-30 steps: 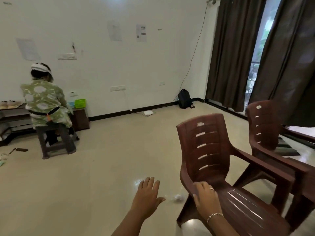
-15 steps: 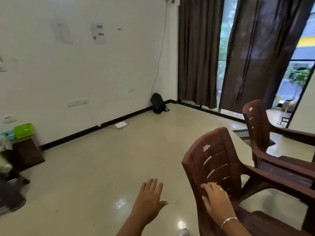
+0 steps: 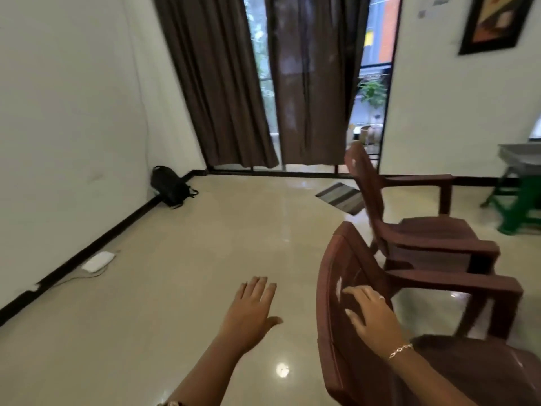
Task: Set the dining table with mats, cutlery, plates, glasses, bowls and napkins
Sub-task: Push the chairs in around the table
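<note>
No mats, cutlery, plates, glasses, bowls or napkins show in this view. My left hand hovers flat over the tiled floor with straight fingers and holds nothing. My right hand, with a ring and a bracelet, rests with spread fingers on the backrest of the near brown plastic chair. A second brown plastic chair stands just beyond it, side on.
Dark curtains hang over a glass door at the back. A black backpack and a white box lie along the left wall. A striped doormat lies near the door. A green stool stands at the right.
The view has swung to the right: the seated person and low bench have left the frame, and the right wall and green stool have come in. Both hands keep their poses.
</note>
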Motion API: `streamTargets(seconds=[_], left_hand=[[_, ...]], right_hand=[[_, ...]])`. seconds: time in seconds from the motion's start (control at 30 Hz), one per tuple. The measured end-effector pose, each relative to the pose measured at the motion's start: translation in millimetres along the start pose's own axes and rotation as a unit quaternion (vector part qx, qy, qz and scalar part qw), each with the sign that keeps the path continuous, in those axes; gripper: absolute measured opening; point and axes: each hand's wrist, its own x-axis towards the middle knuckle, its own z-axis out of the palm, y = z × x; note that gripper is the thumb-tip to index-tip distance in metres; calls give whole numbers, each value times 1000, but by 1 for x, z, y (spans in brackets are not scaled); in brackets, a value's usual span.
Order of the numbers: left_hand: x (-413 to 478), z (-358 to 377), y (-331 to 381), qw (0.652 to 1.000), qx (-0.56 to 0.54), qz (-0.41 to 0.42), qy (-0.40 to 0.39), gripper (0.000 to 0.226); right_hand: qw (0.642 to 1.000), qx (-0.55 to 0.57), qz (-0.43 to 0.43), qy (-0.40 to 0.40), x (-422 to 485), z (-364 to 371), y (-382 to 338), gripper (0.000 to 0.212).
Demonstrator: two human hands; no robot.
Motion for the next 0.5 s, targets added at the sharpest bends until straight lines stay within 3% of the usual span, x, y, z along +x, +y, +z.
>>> streamTargets(seconds=[0.07, 0.2, 0.37, 0.43, 0.5], left_hand=[[37, 6, -5, 998, -10, 60, -36, 73], [117, 21, -10, 980, 8, 200, 3, 76], [194, 28, -7, 918, -5, 394, 50, 86], [214, 26, -6, 889, -3, 454, 60, 92], [234, 32, -4, 852, -22, 518, 66, 85]], right_hand=[[999, 4, 33, -2, 11, 2, -2, 34], [993, 0, 114, 7, 23, 6, -9, 39], [971, -15, 239, 9, 32, 7, -35, 42], [953, -15, 302, -11, 36, 5, -51, 54], [936, -19, 350, -21, 43, 7, -67, 82]])
